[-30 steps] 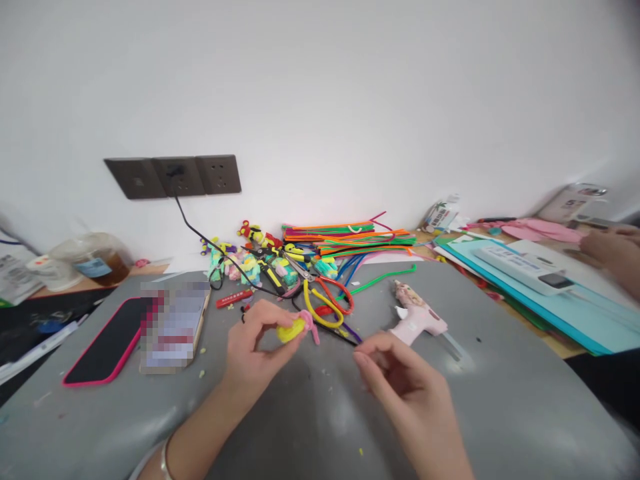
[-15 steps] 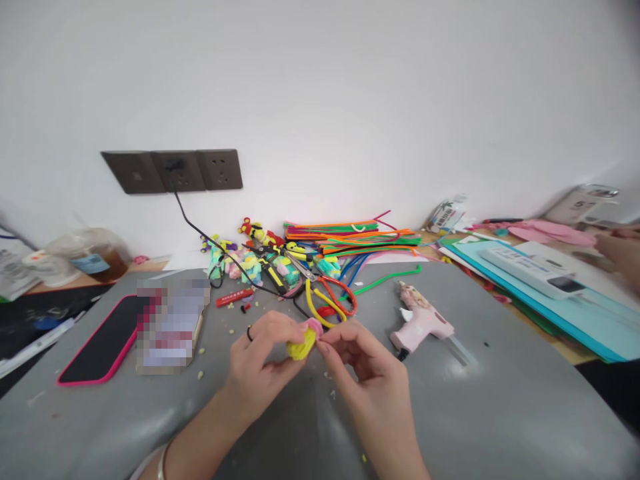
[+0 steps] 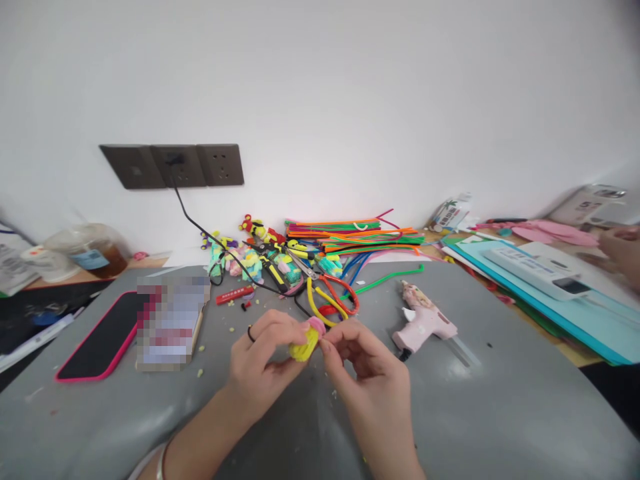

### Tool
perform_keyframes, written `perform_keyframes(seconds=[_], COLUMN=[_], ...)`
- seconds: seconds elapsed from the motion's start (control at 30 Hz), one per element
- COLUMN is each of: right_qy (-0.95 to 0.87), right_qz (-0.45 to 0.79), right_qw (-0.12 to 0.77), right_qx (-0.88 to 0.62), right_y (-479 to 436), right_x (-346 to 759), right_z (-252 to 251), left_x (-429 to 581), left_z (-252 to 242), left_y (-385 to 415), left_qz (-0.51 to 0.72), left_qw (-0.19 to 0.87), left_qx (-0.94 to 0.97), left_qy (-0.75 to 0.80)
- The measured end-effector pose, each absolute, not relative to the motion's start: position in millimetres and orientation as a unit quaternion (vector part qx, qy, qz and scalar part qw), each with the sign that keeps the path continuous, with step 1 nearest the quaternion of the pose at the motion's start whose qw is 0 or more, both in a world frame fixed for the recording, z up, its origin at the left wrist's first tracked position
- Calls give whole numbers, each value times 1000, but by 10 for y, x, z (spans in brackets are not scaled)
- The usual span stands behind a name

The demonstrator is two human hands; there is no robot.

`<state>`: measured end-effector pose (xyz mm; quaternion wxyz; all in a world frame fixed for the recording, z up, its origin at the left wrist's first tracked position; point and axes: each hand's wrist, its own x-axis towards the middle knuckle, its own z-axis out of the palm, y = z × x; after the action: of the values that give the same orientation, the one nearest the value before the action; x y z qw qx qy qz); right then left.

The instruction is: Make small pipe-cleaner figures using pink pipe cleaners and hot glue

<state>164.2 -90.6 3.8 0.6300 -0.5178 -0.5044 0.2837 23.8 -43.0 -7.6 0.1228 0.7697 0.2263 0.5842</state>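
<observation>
A small yellow and pink pipe-cleaner piece [image 3: 306, 340] is held low over the grey mat [image 3: 500, 400]. My left hand [image 3: 263, 363], a dark ring on one finger, pinches it from the left. My right hand [image 3: 367, 373] meets it from the right, with thumb and forefinger closed on its pink end. Just beyond my hands lie red and yellow handled scissors [image 3: 333, 300]. A pink glue gun [image 3: 425, 320] rests to the right of my right hand.
A pile of coloured pipe cleaners [image 3: 360, 239] and small fuzzy figures [image 3: 250, 257] lies by the wall. A pink-cased phone [image 3: 97, 337] and a blurred card [image 3: 170, 323] lie left. A black cable [image 3: 210, 237] runs from the wall sockets [image 3: 173, 165]. Another person's hand [image 3: 620, 253] is far right.
My right hand moved left from open space beside the glue gun and closed its fingertips on the pink end of the piece. My left hand kept hold and shifted slightly right.
</observation>
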Motion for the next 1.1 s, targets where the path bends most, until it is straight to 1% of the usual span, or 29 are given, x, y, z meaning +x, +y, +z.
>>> perform_keyframes(seconds=[0.27, 0.57, 0.77, 0.83, 1.0, 1.1], right_qy=[-505, -563, -600, -611, -635, -647], right_qz=[285, 217, 171, 158, 131, 122], right_qw=[643, 631, 614, 608, 589, 577], right_qx=[-501, -487, -483, -482, -482, -484], right_y=[-880, -898, -897, -895, -889, -887], right_x=[1693, 1744, 1764, 1768, 1787, 1800], right_z=[-40, -130, -100, -81, -57, -52], left_x=[259, 291, 259, 241, 222, 224], left_z=[-80, -152, -207, -239, -279, -254], left_y=[-414, -422, -435, -452, -503, -510], left_qz=[575, 585, 559, 548, 532, 517], left_qw=[78, 75, 62, 85, 210, 247], left_qx=[773, 772, 789, 790, 758, 757], left_qy=[257, 238, 246, 260, 314, 312])
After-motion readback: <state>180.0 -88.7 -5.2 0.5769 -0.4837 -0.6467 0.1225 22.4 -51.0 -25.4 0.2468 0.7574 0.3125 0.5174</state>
